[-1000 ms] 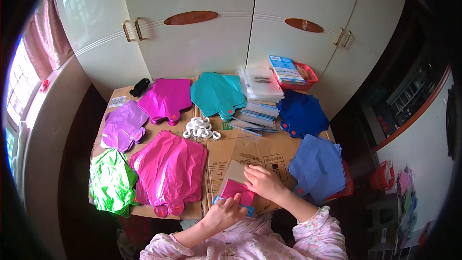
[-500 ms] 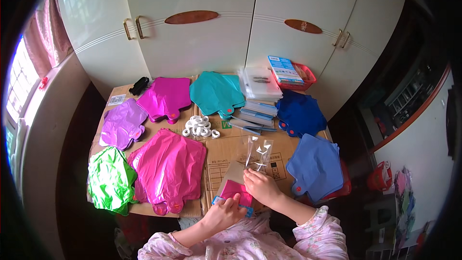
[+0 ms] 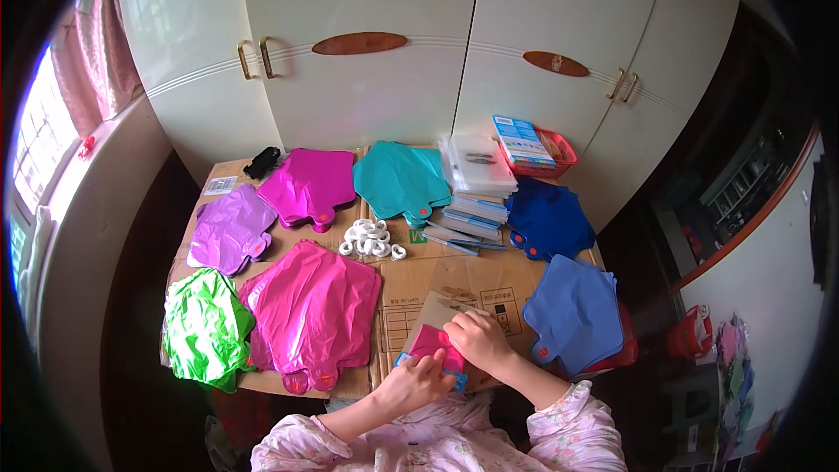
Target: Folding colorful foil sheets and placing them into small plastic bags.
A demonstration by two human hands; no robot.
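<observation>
Green foil balloon (image 3: 205, 332), large pink foil balloon (image 3: 310, 315), both flat on tabletop (image 3: 454, 275). At near edge: my left hand (image 3: 418, 382), fingers pinching the pink packet (image 3: 433, 345); my right hand (image 3: 476, 338), fingers curled onto its top. Blue foil balloon (image 3: 572, 315), far right.
</observation>
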